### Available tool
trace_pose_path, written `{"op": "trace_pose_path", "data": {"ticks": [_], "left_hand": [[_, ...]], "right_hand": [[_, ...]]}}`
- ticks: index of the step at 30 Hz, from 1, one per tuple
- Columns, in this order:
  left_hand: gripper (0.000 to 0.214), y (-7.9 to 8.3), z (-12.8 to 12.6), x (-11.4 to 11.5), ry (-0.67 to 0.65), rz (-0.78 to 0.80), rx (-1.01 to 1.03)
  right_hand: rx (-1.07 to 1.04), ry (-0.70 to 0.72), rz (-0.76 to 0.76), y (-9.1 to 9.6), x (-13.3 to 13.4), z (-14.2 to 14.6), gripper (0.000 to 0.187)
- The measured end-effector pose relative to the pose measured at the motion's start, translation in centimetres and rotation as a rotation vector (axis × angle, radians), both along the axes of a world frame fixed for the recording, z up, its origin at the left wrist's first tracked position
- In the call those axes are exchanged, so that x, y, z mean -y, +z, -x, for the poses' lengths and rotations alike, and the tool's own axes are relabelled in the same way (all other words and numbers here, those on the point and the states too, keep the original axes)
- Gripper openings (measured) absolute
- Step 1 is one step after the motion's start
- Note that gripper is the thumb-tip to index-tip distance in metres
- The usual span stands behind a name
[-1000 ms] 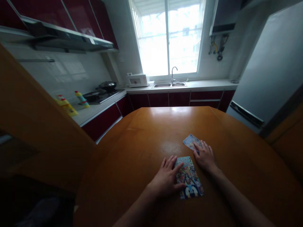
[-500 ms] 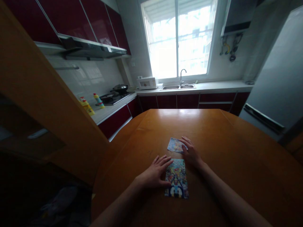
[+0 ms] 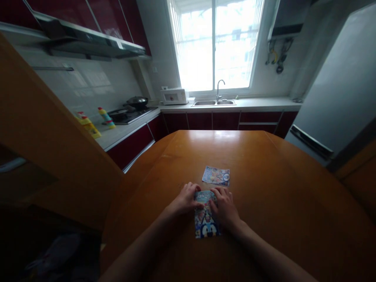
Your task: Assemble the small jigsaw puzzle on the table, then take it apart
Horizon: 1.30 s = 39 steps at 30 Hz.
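An upright-format picture card (image 3: 207, 230), crowded with colourful cartoon figures and a large blue face at its near end, lies flat on the brown wooden table (image 3: 264, 219). My left hand (image 3: 185, 200) is closed at its upper left edge, fingers curled and thumb on its face. On the opposite side, my right hand (image 3: 225, 205) has bent fingers at the upper right corner and its thumb on the print. Just beyond both hands a second, similar picture card (image 3: 216, 176) lies sideways, touched by neither hand.
Past the table, a counter carries a white microwave (image 3: 174, 96), a sink (image 3: 205, 103) with a tap and a stove with a lidded wok (image 3: 137, 102). Yellow bottles (image 3: 89, 126) stand on the left counter. A grey fridge (image 3: 337, 94) stands at right.
My right hand has left the far card and come back to the near card's upper right corner. My left hand's fingers have curled in at the upper left. The view has shifted slightly.
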<state>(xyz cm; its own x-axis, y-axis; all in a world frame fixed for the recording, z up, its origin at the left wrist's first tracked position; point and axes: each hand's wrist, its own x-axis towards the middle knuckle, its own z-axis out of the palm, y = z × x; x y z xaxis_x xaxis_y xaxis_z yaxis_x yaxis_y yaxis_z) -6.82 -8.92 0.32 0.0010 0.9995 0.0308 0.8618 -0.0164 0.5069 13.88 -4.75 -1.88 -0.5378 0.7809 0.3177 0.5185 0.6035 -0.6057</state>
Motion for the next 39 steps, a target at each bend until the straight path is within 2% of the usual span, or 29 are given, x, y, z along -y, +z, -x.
{"op": "trace_pose_path", "data": {"ticks": [4,8,12,14,23,30,36,39], "left_hand": [[0.035,-0.5,0.6,0.4,0.024,-0.046,0.074],[0.012,-0.7,0.5,0.7,0.034,-0.11,0.195],[0.018,-0.5,0.6,0.6,0.04,-0.147,0.308],[0.02,-0.3,0.8,0.6,0.052,-0.165,0.348],[0.026,-0.4,1.6,0.1,0.126,-0.188,0.43],[0.021,-0.4,1.4,0.2,-0.008,-0.155,0.414],[0.011,-0.2,1.1,0.4,0.056,-0.223,0.389],[0.013,-0.4,1.1,0.5,0.042,-0.234,0.405]], "right_hand": [[0.032,0.011,0.01,0.2,-0.2,0.4,0.037],[-0.022,0.043,0.024,0.6,-0.9,1.4,0.04],[-0.065,0.102,0.061,0.6,-2.0,2.8,0.013],[-0.068,0.106,0.082,0.5,-2.5,3.3,0.007],[-0.091,0.197,0.091,0.8,-2.8,4.2,0.011],[-0.099,0.177,0.1,0.5,-3.0,4.5,0.018],[-0.167,0.282,0.105,0.6,-2.9,4.1,0.014],[-0.207,0.275,0.117,0.7,-2.8,4.0,0.016]]}}
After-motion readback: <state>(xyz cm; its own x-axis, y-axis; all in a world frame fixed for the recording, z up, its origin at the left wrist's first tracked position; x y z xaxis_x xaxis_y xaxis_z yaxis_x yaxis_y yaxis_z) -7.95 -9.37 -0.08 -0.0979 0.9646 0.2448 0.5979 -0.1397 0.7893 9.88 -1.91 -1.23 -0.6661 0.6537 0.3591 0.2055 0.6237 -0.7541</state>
